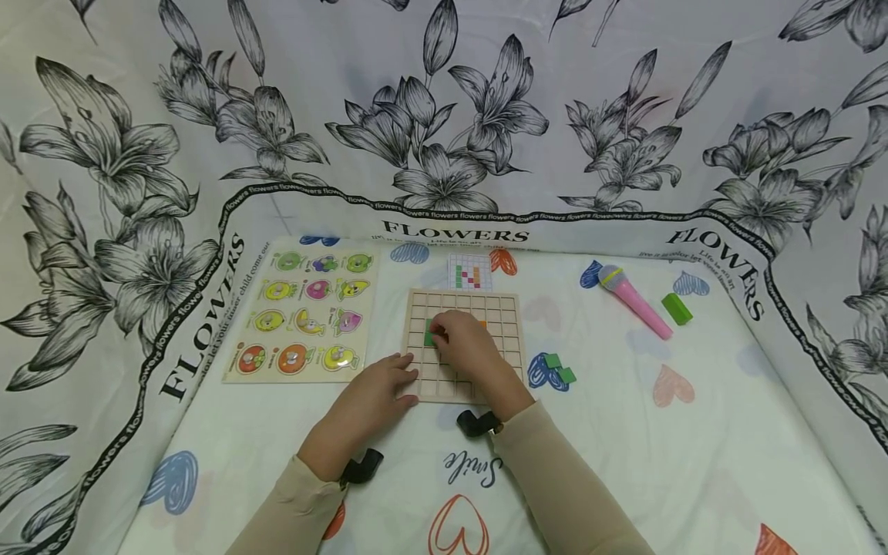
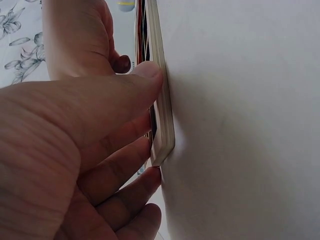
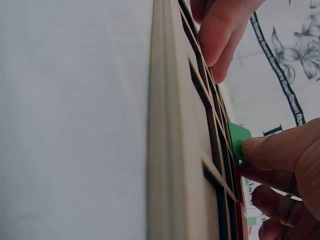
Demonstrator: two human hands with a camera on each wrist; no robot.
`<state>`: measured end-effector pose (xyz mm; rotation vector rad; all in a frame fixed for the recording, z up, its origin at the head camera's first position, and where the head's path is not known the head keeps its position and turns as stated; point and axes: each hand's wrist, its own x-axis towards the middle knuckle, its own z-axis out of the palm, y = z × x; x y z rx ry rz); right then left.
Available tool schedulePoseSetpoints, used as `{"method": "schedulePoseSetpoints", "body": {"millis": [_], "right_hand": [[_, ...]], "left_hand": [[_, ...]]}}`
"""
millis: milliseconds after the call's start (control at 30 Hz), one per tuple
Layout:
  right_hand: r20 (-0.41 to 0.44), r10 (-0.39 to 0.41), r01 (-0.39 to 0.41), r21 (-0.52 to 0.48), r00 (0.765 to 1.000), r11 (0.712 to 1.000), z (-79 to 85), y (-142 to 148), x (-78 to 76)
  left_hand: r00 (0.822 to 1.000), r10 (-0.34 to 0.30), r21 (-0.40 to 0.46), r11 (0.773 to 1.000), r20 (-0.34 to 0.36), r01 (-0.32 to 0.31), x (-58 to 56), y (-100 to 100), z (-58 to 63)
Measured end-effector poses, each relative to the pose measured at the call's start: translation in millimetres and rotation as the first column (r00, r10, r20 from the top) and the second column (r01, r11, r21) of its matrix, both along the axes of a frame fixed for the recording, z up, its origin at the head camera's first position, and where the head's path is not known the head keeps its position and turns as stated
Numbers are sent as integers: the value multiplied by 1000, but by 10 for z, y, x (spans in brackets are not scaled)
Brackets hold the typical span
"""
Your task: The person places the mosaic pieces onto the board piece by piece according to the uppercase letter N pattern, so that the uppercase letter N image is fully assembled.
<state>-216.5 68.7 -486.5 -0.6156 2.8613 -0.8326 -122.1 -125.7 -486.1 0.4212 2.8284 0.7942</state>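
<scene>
A wooden grid board (image 1: pixel 462 299) lies flat on the cloth. Over its left part, my right hand (image 1: pixel 466 347) pinches a small green square block (image 3: pixel 239 137) between thumb and fingers, low at the grid cells. Green (image 1: pixel 428 333) shows beside those fingertips in the head view. An orange piece (image 1: pixel 483 324) peeks out past the hand, which hides the cells beneath. My left hand (image 1: pixel 371 397) touches the board's near left corner, fingers along the left side and thumb (image 2: pixel 148 71) against the near edge.
Behind the board lies a card (image 1: pixel 470 272) printed with a coloured grid pattern. Two green blocks (image 1: pixel 559 368) sit right of the board. A pink toy microphone (image 1: pixel 638 304) and a longer green block (image 1: pixel 676 309) are farther right. A fruit puzzle board (image 1: pixel 243 370) lies at left.
</scene>
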Motion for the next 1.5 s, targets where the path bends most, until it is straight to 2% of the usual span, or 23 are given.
{"method": "schedulePoseSetpoints", "body": {"millis": [267, 500, 633, 800, 967, 1033, 1133, 1267, 1500], "right_hand": [[-41, 16, -14, 39, 999, 999, -32, 25, 4], [-39, -6, 5, -9, 999, 1000, -24, 131, 5], [-42, -79, 75, -78, 996, 994, 28, 401, 2], [-51, -196, 188, -136, 979, 973, 80, 943, 24], [-6, -274, 271, -119, 962, 955, -24, 1510, 81], [33, -263, 265, -91, 964, 960, -73, 1694, 130], [66, -208, 212, -63, 976, 975, -149, 1899, 206], [65, -150, 153, -51, 987, 987, -215, 2039, 274], [81, -200, 205, -60, 977, 977, -199, 2069, 322]], "left_hand": [[1000, 0, 2, 1000, 10, 0, -15, 22, -15], [1000, 7, 13, 1000, 21, -7, -12, 54, -10], [999, 12, 22, 1000, 35, -13, -3, 63, -11], [998, 24, 8, 1000, 53, -24, 2, 33, 3], [997, 44, 4, 999, 65, -44, 13, -13, 37], [997, 44, 4, 999, 70, -44, 11, -23, 41], [997, 39, 1, 999, 73, -39, 5, -25, 34], [997, 40, 7, 999, 69, -41, -2, -17, 19], [997, 34, 15, 999, 66, -35, -13, 3, -21]]}}
